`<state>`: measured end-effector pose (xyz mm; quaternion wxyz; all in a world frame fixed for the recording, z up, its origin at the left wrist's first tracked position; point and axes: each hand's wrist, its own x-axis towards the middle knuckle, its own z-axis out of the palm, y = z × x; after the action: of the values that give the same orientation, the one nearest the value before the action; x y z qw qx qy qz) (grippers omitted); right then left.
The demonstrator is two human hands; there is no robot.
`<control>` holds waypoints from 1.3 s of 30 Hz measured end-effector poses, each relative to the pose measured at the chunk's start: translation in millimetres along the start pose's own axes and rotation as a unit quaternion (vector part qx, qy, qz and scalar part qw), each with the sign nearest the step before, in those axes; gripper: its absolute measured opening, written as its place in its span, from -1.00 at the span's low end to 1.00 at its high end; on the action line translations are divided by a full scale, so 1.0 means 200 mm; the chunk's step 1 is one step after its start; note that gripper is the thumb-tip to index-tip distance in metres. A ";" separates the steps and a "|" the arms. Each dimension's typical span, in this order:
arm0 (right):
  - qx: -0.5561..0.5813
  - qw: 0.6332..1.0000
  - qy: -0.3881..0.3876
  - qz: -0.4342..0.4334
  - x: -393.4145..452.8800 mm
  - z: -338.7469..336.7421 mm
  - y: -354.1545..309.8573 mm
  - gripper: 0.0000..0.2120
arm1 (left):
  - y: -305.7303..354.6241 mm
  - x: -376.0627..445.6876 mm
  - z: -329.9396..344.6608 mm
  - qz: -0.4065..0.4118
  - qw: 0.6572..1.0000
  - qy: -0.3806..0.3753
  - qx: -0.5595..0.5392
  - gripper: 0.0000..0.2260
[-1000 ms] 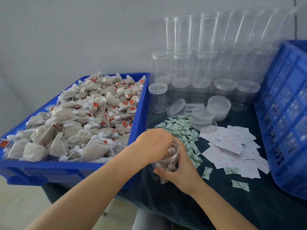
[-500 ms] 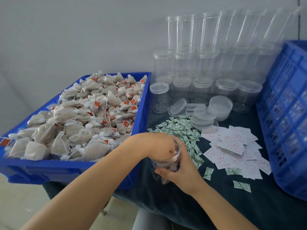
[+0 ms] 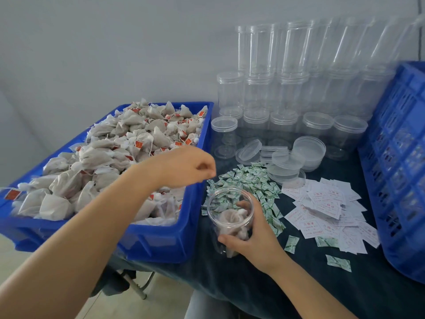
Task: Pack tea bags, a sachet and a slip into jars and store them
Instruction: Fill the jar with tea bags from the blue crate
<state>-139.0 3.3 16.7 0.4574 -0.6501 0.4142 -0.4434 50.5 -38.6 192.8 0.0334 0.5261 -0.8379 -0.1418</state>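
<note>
My right hand (image 3: 256, 241) grips an open clear jar (image 3: 230, 194) standing on the dark cloth, thumb on its near side. Several tea bags (image 3: 230, 221) lie inside it. My left hand (image 3: 184, 166) hovers above and to the left of the jar, over the right rim of the blue bin (image 3: 161, 246), fingers loosely curled and holding nothing. The bin is heaped with tea bags (image 3: 128, 143) carrying red tags. Green-and-white sachets (image 3: 250, 180) lie in a pile just behind the jar. White slips (image 3: 326, 208) with red print are spread to its right.
Loose clear lids (image 3: 287, 162) are stacked behind the sachets. Rows of empty clear jars (image 3: 276, 93) stand stacked against the wall. A tall blue crate (image 3: 400, 171) fills the right edge. Stray sachets (image 3: 338, 263) lie on the cloth near the front.
My left hand has come up out of the jar's mouth and moved left and up toward the bin. The right hand still holds the jar in place.
</note>
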 end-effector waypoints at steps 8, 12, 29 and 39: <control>-0.004 1.000 -0.010 0.001 0.00 -0.01 -0.01 -0.13 | -0.30 -0.03 -0.08 -0.140 0.986 0.028 0.087 -0.88; -0.011 1.000 -0.008 0.004 0.00 -0.01 -0.02 -0.12 | -0.35 -0.15 -0.08 -0.177 0.974 -0.122 0.071 -0.78; -0.012 1.000 -0.003 0.008 0.00 -0.01 -0.03 -0.13 | -0.34 -0.30 -0.02 -0.191 0.953 -0.164 0.167 -0.81; -0.007 1.000 -0.003 0.006 -0.01 0.00 -0.04 -0.14 | -0.24 -0.28 -0.11 -0.142 0.980 -0.032 0.139 -0.83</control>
<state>-139.1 6.3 23.7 0.4566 -0.6522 0.4200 -0.4355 122.1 -12.0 206.8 -0.0872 0.6347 -0.7666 -0.0440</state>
